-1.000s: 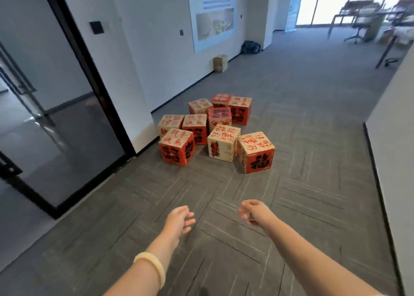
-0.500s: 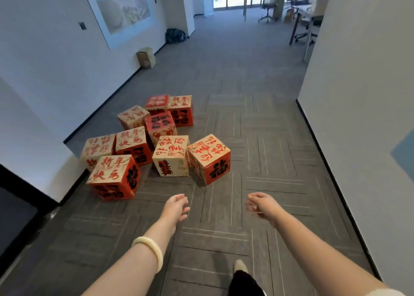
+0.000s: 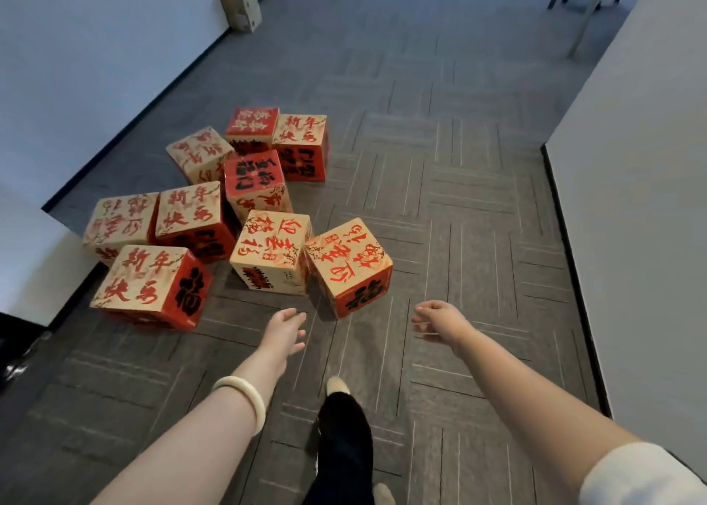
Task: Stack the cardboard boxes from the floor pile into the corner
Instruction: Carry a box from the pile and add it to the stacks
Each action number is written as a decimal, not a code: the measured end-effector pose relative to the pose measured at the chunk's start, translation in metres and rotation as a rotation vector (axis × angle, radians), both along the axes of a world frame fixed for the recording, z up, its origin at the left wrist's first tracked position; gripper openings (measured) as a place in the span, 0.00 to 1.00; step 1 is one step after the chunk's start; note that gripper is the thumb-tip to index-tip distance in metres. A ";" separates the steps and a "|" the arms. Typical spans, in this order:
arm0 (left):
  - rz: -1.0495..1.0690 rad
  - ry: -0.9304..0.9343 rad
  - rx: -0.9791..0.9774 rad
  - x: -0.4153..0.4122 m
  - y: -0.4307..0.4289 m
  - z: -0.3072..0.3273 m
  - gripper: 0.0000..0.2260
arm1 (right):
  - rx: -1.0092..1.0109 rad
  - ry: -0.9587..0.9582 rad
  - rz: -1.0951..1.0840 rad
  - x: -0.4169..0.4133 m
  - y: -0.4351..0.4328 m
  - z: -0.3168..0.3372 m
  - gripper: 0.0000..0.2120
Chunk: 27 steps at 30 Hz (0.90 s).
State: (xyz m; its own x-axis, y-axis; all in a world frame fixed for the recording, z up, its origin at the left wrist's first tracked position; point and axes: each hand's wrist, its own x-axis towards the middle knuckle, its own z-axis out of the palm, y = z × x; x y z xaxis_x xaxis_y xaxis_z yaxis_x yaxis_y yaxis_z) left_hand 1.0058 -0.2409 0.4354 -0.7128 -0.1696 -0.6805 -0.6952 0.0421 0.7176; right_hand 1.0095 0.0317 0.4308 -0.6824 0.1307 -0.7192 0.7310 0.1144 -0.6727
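Near the nearest box [image 3: 348,265], left hand [image 3: 285,330] and right hand [image 3: 440,319] now hover closer, empty, loosely curled.

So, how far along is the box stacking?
Nothing looks stacked: the red and cream boxes all sit in the floor pile. Left hand and right hand are empty, held out toward the nearest box. Every box remains to move.
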 end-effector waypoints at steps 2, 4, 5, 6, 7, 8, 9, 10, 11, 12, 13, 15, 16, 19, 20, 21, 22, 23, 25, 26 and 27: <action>0.001 -0.026 0.000 -0.050 0.003 -0.019 0.21 | 0.016 -0.017 -0.006 -0.047 0.005 -0.017 0.07; -0.008 -0.051 0.004 -0.101 0.009 -0.041 0.22 | 0.031 -0.040 -0.013 -0.095 0.011 -0.038 0.06; -0.007 -0.074 0.000 -0.127 0.013 -0.052 0.23 | 0.040 -0.057 -0.021 -0.119 0.014 -0.051 0.06; -0.006 -0.100 -0.003 -0.151 0.016 -0.064 0.23 | 0.055 -0.076 -0.031 -0.142 0.017 -0.064 0.07; -0.008 -0.117 -0.003 -0.176 0.021 -0.077 0.24 | 0.072 -0.093 -0.032 -0.166 0.019 -0.079 0.08; -0.009 -0.133 -0.009 -0.200 0.024 -0.093 0.24 | 0.087 -0.110 -0.028 -0.191 0.022 -0.096 0.08; -0.013 -0.155 -0.023 -0.223 0.028 -0.110 0.25 | 0.104 -0.131 -0.026 -0.213 0.024 -0.114 0.08; -0.021 -0.175 -0.040 -0.244 0.032 -0.127 0.26 | 0.122 -0.146 -0.017 -0.237 0.026 -0.131 0.08; -0.032 -0.193 -0.057 -0.263 0.035 -0.145 0.26 | 0.138 -0.160 0.002 -0.257 0.027 -0.150 0.08; -0.040 -0.208 -0.073 -0.281 0.036 -0.165 0.27 | 0.155 -0.172 0.026 -0.277 0.028 -0.169 0.09; -0.041 -0.222 -0.089 -0.298 0.037 -0.186 0.28 | 0.174 -0.179 0.053 -0.296 0.029 -0.189 0.10; -0.048 -0.259 -0.115 -0.326 0.038 -0.230 0.29 | 0.208 -0.202 0.105 -0.329 0.030 -0.227 0.15; -0.057 -0.268 -0.122 -0.337 0.039 -0.254 0.30 | 0.218 -0.205 0.136 -0.345 0.030 -0.247 0.17; -0.070 -0.309 -0.167 -0.360 0.041 -0.325 0.32 | 0.273 -0.206 0.212 -0.384 0.030 -0.309 0.22; -0.053 -0.316 -0.176 -0.364 0.042 -0.348 0.33 | 0.288 -0.209 0.236 -0.394 0.029 -0.330 0.24; -0.033 -0.321 -0.183 -0.367 0.043 -0.369 0.34 | 0.304 -0.213 0.256 -0.403 0.028 -0.352 0.25; -0.014 -0.337 -0.189 -0.369 0.046 -0.391 0.36 | 0.325 -0.220 0.273 -0.410 0.028 -0.373 0.27; 0.004 -0.369 -0.196 -0.369 0.048 -0.412 0.37 | 0.346 -0.226 0.286 -0.416 0.027 -0.393 0.28; 0.042 -0.439 -0.198 -0.368 0.053 -0.450 0.40 | 0.391 -0.233 0.308 -0.425 0.028 -0.432 0.32; 0.073 -0.478 -0.184 -0.367 0.055 -0.468 0.41 | 0.417 -0.239 0.316 -0.428 0.030 -0.449 0.34; 0.110 -0.520 -0.163 -0.365 0.057 -0.484 0.43 | 0.434 -0.246 0.319 -0.431 0.032 -0.464 0.37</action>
